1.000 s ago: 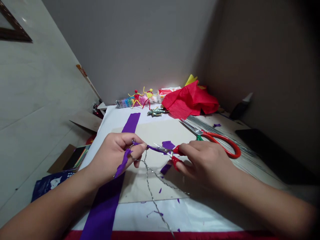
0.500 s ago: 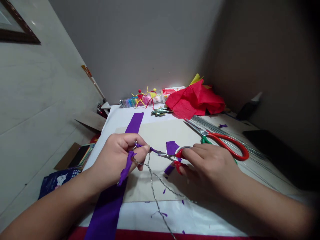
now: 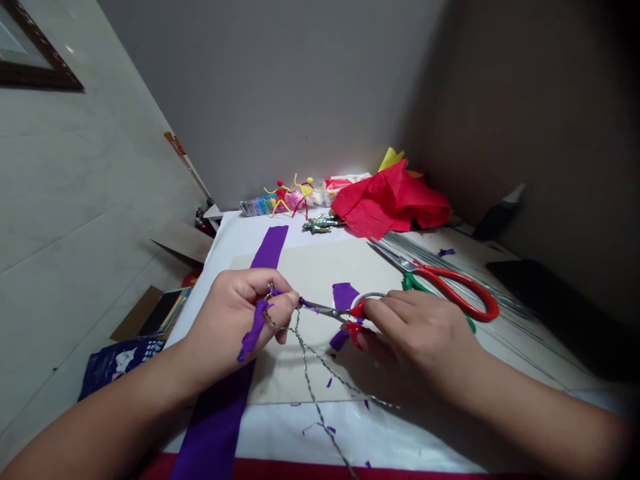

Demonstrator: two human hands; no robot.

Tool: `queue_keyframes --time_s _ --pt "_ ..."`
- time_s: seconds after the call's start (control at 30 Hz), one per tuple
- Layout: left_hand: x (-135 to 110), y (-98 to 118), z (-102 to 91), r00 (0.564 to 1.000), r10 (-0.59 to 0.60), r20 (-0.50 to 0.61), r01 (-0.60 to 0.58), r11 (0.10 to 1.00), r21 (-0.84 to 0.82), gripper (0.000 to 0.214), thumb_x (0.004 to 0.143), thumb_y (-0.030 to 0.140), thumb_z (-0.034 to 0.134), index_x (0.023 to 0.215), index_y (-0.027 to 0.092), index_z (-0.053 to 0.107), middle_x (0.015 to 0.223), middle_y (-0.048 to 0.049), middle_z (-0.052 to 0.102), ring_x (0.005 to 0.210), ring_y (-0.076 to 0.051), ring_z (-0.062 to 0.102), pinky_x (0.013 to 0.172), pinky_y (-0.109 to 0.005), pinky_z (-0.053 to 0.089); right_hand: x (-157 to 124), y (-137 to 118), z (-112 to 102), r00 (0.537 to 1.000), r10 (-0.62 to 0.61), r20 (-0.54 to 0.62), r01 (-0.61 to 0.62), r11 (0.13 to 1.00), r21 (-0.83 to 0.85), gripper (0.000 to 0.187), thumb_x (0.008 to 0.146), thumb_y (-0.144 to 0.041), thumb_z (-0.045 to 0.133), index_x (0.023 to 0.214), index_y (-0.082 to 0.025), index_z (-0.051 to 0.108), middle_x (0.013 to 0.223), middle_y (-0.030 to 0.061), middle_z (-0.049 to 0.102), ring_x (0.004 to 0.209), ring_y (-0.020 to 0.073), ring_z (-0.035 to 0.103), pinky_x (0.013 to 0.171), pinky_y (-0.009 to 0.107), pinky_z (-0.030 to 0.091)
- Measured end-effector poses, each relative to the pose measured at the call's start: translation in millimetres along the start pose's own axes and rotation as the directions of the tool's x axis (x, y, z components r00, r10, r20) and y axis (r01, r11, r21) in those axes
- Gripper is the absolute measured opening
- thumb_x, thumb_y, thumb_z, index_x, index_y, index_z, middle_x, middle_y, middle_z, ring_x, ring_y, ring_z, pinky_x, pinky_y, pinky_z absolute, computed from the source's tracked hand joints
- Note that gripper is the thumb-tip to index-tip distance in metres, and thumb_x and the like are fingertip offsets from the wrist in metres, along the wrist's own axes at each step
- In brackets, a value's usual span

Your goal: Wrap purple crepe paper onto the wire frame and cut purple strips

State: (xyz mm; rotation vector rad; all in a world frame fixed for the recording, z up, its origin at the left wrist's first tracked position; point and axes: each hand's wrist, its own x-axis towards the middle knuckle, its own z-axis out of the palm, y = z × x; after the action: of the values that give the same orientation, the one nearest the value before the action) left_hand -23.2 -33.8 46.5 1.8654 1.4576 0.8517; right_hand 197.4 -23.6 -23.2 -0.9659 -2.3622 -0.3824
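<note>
Wire, twisted and silver, trails toward us in 2 strands, its top wrapped in purple paper. Our left hand pinches that wrapped end between thumb and curled fingers, above 1 long purple strip on the table. Our right hand grips small red scissors, blades nearly together, tips at the paper. Beyond lie 1 larger pair of scissors, red tissue and 2 wire figures.
</note>
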Motion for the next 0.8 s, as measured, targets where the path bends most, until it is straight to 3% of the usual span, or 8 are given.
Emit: queue_keyframes --time_s 0.37,0.8 --pt "0.5 -1.3 0.9 1.000 -0.001 -0.011 0.001 1.000 -0.014 0.018 0.077 0.019 0.053 0.060 0.016 0.057 0.043 0.0046 0.053 0.037 -0.006 0.045 0.034 -0.014 0.030 0.4 -3.2 0.1 1.000 0.020 0.000 -0.020 1.000 0.016 0.018 0.080 -0.023 0.050 0.063 -0.018 0.054 0.052 0.0007 0.053 0.049 0.0141 0.046 0.051 0.028 0.026" --pt "-1.5 0.0 0.8 1.000 -0.010 -0.001 0.010 0.999 -0.045 0.020 0.082 0.022 0.050 0.063 0.016 0.055 0.045 0.0035 0.052 0.041 -0.007 0.046 0.040 -0.016 0.035 -0.5 -5.0 -0.7 0.999 0.027 -0.018 -0.026 0.999 0.027 0.017 0.079 -0.024 0.050 0.064 -0.019 0.054 0.052 0.0005 0.053 0.048 0.0143 0.047 0.050 0.028 0.027"
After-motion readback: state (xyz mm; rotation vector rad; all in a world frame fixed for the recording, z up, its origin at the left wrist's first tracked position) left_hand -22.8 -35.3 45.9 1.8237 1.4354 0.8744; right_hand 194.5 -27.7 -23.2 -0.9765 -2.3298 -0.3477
